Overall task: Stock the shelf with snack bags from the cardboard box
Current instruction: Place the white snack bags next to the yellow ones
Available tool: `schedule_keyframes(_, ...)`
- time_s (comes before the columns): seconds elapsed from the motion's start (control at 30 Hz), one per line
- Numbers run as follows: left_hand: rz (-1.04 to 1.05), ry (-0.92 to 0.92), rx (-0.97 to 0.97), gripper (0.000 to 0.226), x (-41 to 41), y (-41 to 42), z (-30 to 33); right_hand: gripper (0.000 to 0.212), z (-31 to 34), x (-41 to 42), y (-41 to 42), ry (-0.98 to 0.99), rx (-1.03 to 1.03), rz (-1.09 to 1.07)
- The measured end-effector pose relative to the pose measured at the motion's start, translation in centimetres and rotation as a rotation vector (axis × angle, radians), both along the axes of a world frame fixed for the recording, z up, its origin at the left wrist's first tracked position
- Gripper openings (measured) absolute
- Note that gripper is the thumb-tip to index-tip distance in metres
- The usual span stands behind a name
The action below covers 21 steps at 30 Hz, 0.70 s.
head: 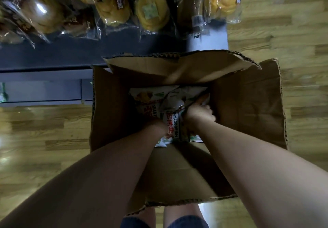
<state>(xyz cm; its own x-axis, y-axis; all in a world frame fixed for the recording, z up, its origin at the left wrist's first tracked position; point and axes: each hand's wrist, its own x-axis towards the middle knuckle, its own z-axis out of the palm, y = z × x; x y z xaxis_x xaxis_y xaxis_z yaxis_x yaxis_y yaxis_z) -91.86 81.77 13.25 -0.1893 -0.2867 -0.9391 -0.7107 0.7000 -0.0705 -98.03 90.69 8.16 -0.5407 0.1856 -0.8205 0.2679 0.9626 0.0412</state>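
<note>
Snack bags (159, 107) at bottom of open cardboard box (248, 103), white packs with red and green print, yellow chip picture on the far-left one, piled loosely and overlapping. One bag upright between the two wrists, printed face up.

Right hand (201, 109) deep in box, arm reaching down and forward, fingers curled round crumpled top edge of a bag, thumb on far side; grasping that snack bag. Left hand (162, 124) also down in box, forearm coming in from lower left, wrist against the upright bag; fingers hidden behind arm and bag, so grip cannot be told.

Box standing on wooden floor (284, 32), all four flaps folded outward: far flap tilted up toward shelf, right flap lying out flat, near flap drooping toward person's legs, left wall steep. Corrugated edges showing.

Shelf (71, 55) just beyond box, dark, far flap overlapping its front edge. Bread packs (113, 2) in clear wrappers lying on shelf, golden and brown rounds, closely packed, some overlapping. One yellow swirl bun pack (223, 0) at right end, hanging past shelf edge.

Lower shelf ledge (44, 93) at left, grey, beside box's left wall. Knees and dark shorts (165, 222) at bottom edge, under near flap.
</note>
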Motion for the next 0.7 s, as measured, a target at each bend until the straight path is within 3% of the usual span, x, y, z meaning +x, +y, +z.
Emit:
schedule_keyframes(0.07, 0.044, -0.037, -0.013, 0.044, 0.0, 0.0, -0.6, 0.092, -0.6, 0.2, -0.3, 0.009, 0.01, -0.027)
schedule_keyframes(0.2, -0.082, -0.033, -0.034, 0.048, -0.1, 0.1, -1.2, 0.083, -1.8, 1.4, -0.8, 0.026, 0.052, -0.024)
schedule_keyframes(0.47, 0.049, 0.09, -0.039, 0.052, 0.6, -0.3, -2.2, 0.086, -2.4, 1.5, 0.2, 0.081, 0.054, 0.126)
schedule_keyframes(0.57, 0.054, 0.038, -0.047, 0.055, 1.1, -0.7, -1.3, 0.094, -1.1, 0.6, 0.2, 0.019, 0.048, 0.147)
schedule_keyframes(0.63, 0.033, 0.021, -0.045, 0.058, 0.8, -1.1, -0.6, 0.088, -0.6, 0.2, 0.3, 0.008, 0.052, 0.112)
schedule_keyframes(0.7, 0.138, 0.039, -0.07, 0.052, 0.6, -1.1, 0.2, 0.079, -0.1, -0.1, 0.5, 0.021, 0.053, 0.075)
